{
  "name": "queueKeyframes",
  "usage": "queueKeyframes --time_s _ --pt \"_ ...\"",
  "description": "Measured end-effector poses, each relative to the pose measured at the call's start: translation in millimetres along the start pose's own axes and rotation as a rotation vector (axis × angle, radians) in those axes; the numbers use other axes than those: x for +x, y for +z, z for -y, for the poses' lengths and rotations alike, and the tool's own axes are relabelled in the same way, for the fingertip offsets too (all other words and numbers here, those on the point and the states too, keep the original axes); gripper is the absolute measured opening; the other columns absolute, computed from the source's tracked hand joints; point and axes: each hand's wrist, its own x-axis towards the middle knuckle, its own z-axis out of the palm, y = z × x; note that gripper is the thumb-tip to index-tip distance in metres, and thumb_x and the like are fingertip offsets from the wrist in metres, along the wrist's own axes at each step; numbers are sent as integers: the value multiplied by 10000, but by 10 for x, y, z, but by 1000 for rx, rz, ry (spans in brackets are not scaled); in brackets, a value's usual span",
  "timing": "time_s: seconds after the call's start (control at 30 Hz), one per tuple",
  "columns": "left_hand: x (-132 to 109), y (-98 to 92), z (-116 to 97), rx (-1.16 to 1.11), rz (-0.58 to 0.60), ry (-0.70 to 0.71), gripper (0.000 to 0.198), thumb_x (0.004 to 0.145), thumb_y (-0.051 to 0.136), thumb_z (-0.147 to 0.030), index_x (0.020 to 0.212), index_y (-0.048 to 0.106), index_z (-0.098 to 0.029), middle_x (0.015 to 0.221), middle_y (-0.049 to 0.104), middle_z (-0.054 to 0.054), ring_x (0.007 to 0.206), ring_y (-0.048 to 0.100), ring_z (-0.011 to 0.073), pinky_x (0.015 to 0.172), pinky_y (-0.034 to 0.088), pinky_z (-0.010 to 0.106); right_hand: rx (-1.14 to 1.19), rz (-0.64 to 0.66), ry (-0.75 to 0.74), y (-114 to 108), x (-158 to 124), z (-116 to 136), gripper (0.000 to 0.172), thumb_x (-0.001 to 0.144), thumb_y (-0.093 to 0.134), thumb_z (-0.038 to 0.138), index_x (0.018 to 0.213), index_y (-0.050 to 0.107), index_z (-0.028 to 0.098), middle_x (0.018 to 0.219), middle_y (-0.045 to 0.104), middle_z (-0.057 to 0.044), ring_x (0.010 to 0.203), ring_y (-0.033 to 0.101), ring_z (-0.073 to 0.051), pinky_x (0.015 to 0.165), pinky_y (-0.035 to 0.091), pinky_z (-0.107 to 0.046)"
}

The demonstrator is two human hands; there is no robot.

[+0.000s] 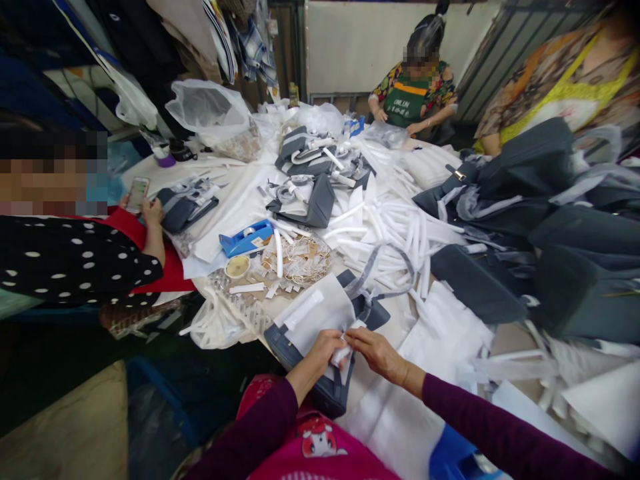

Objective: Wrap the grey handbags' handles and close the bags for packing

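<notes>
A dark grey handbag (286, 348) lies at the near table edge, directly in front of me. A white sheet (323, 308) covers part of it, and a strap in clear plastic (411, 263) loops up behind. My left hand (324, 352) is closed around a small white wrapping piece (341, 355) over the bag. At the same piece, my right hand (376, 351) pinches with thumb and fingers, its fingertips close to the left ones. What exactly lies between the right fingertips is too small to tell.
A blue tape dispenser (246, 239) and a heap of string tags (303, 260) sit ahead-left. White foam strips (390, 227) fill the middle. Grey bags (475, 283) pile up at right. One person holds a phone (137, 195) at left; two others are across the table.
</notes>
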Motion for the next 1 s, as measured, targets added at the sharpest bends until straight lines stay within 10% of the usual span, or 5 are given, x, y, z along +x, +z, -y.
queueKeyframes --time_s 0.3,0.53,0.7,0.9,1.0 --pt "-31 50 -45 16 19 -5 224 639 609 -329 740 575 -133 541 571 -5 366 516 127 350 395 235 109 -185 69 133 -182 -83 617 851 315 -33 1368 448 275 1309 497 -116 1197 466 -217 958 461 -429" --pt "-14 72 -41 156 -24 16 228 651 644 -339 732 560 -143 500 557 -23 327 507 121 324 314 204 287 -325 203 162 -129 59 460 872 388 50 1204 617 271 1303 531 -101 1123 536 -202 916 485 -388" --pt "62 52 -43 265 18 36 287 660 632 -415 741 550 -152 434 517 -45 312 476 117 333 316 208 484 -760 701 -71 -326 430 189 859 552 269 951 708 216 1059 643 -78 927 604 -186 817 485 -312" --pt "152 3 -43 342 104 29 316 657 646 -439 765 562 -155 420 524 -58 355 458 94 371 320 192 420 -1504 1367 -147 -1435 1168 311 698 651 465 648 623 160 545 510 20 504 420 -111 515 323 -257" --pt "201 12 -49 362 72 7 338 610 689 -436 759 581 -151 439 541 -55 379 474 107 390 352 210 332 -1647 1581 30 -1921 1524 382 652 607 528 540 582 164 502 500 8 491 409 -118 510 308 -268"
